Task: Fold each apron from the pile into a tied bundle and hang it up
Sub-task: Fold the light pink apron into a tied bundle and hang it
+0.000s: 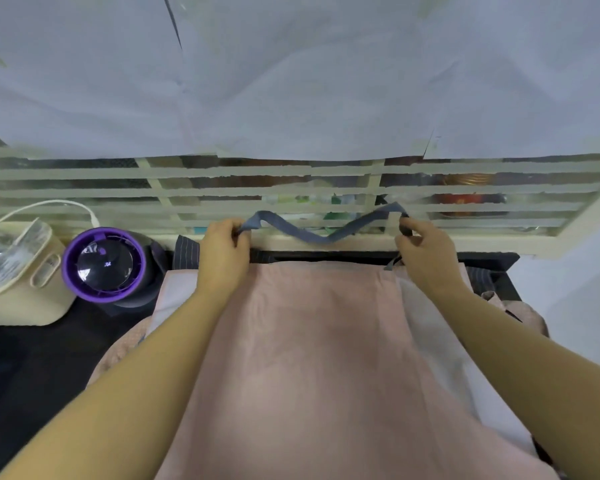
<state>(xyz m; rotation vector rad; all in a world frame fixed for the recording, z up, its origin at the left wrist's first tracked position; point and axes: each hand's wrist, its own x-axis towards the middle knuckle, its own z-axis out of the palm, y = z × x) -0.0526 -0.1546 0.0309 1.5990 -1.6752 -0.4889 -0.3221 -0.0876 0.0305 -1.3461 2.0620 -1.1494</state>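
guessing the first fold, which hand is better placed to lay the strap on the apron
Right, probably. Both pinch the strap at the top corners of the apron, but a strap tail hangs below the right hand; the left hand grips at its corner.

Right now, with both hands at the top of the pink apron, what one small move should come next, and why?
Probably bring the grey strap down onto the pink apron, so it lies inside the first fold. The left hand and right hand each pinch one end; it sags loose beyond the top edge, and the apron lies flat, not yet folded.
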